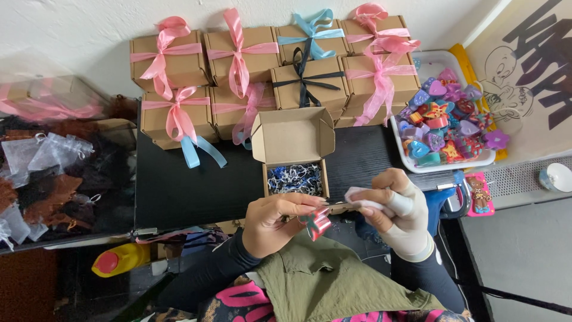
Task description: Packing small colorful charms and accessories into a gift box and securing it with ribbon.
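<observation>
My left hand (275, 219) pinches a small red and teal striped piece (316, 222) just below an open cardboard box (292, 138). The box's flap stands up and its inside holds blue and white shredded paper (295, 177). My right hand (398, 213), with white wrapping around thumb and wrist, grips a small white cloth-like piece (356, 194) and what looks like a thin tool whose tip meets the striped piece. Both hands hover close together at the near edge of the black table (190, 191).
Several closed cardboard boxes tied with pink (173, 59), blue (310, 36) and black (305, 77) ribbons are stacked at the table's back. A white tray (417, 162) of colourful shaped pieces sits at right. Small organza bags (42, 152) lie at left; a yellow bottle (122, 259) lies below.
</observation>
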